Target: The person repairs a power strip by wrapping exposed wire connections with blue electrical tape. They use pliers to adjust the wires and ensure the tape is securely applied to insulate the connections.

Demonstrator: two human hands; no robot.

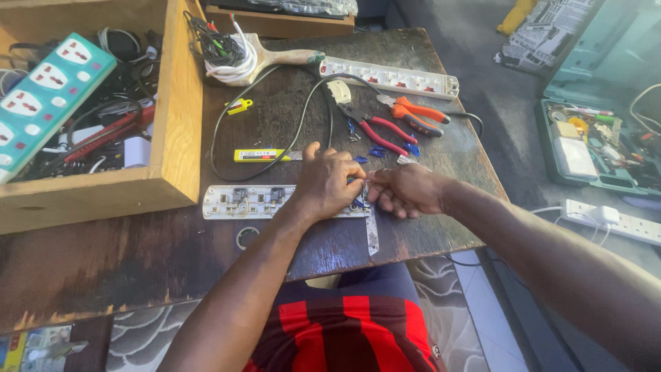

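An opened white power strip with its inner contacts showing lies on the dark wooden table. My left hand presses down on the strip's right end, fingers curled over it. My right hand meets it from the right, fingertips pinched on something small at that end; blue wire bits show between the fingers. What exactly the right hand pinches is hidden. A thin metal strip sticks out below the hands.
Red pliers, orange pliers, a yellow utility knife, a black cable, a second white power strip and a brush lie behind. A wooden box of cables stands left. An open toolbox sits on the floor, right.
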